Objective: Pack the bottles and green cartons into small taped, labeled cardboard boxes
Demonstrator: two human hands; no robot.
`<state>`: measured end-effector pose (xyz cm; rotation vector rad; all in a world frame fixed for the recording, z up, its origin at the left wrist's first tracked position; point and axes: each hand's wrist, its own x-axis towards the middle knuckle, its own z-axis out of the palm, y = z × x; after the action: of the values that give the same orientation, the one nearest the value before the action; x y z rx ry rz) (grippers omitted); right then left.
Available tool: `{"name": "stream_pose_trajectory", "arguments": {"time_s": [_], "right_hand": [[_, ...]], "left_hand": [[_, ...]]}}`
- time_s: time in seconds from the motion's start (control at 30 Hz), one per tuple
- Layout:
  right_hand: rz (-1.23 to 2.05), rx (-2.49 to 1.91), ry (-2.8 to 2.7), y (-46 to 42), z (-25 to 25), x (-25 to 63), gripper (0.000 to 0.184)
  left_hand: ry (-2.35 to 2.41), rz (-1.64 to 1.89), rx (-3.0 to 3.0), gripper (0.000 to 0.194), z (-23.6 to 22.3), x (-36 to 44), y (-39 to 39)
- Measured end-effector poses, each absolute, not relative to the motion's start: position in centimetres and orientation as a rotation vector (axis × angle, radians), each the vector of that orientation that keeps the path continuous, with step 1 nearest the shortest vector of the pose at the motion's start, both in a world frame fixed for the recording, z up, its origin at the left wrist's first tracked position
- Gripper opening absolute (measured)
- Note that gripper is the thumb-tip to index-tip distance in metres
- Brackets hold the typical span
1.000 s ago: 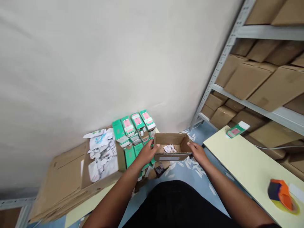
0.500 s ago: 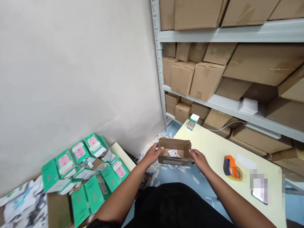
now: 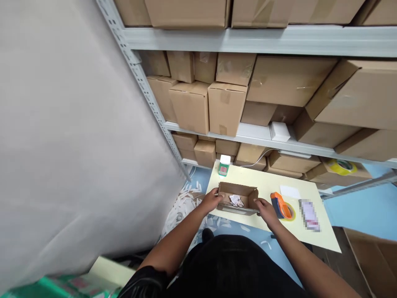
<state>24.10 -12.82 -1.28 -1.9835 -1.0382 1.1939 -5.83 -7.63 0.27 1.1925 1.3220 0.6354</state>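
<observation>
A small open-topped cardboard box [image 3: 237,210] is just below and right of the frame's centre, across the near edge of the counter [image 3: 254,176]; whether it rests there or hangs above cannot be told. Its long axis runs left to right, straight between the hands, neither hand nearer: the left hand [image 3: 212,200] grips one short end and the right hand [image 3: 266,211] the other, both partly closed, thumbs at the rim. Inside lies a crumpled white paper [image 3: 236,201]. Just behind the box, toward the counter's far left corner, is a small green carton [image 3: 223,169] with a white top and pink panel; right of the box are an orange-and-navy tape dispenser [image 3: 279,205] with a yellow-edged roll and a white paper slip [image 3: 289,192]. Brown cartons [image 3: 226,109] fill the metal rack [image 3: 198,39] across the upper frame. A pale label strip [image 3: 234,211] crosses the box's near wall; no writing or brand is readable on it, the carton or the dispenser.
</observation>
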Motion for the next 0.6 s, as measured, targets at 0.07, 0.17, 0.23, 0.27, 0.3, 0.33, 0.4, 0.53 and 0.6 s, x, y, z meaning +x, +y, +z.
{"name": "stream_pose_trajectory", "arguments": {"time_s": [0.07,0.17,0.23,0.27,0.3,0.33,0.4,0.53,0.6], "right_hand": [[1.141,-2.001,-0.976,-12.0,-1.6,23.8,0.049],[1.117,-1.987,-0.856,-11.0,-2.1,23.6,0.048],[1.117,-1.984,-0.805,-10.6,-2.6,23.7,0.047],[1.119,-1.987,-0.791,-10.5,-2.9,23.9,0.046],[1.12,-1.99,-0.776,-10.3,-3.1,24.0,0.046],[1.122,-1.991,-0.76,-10.2,-3.3,24.2,0.046],[1.128,-1.982,-0.733,-9.9,-3.4,24.5,0.047],[1.143,-2.027,-0.767,-9.4,-3.3,25.1,0.05],[1.143,-2.061,-0.831,-9.3,-3.2,25.4,0.051]], "left_hand": [[1.262,0.622,1.179,0.047,-0.1,-5.7,-5.9],[1.213,0.594,1.161,0.045,-0.6,-5.5,-3.8],[1.2,0.552,1.164,0.043,-0.8,-5.3,-2.6],[1.194,0.534,1.167,0.042,-1.0,-5.2,-2.1],[1.188,0.521,1.172,0.042,-1.3,-5.1,-1.7],[1.185,0.512,1.178,0.042,-1.5,-5.0,-1.2],[1.196,0.488,1.195,0.043,-2.0,-4.9,-0.4],[1.346,0.352,1.275,0.047,-1.6,-4.9,2.0],[1.529,0.384,1.404,0.046,-0.6,-4.6,3.8]]}}
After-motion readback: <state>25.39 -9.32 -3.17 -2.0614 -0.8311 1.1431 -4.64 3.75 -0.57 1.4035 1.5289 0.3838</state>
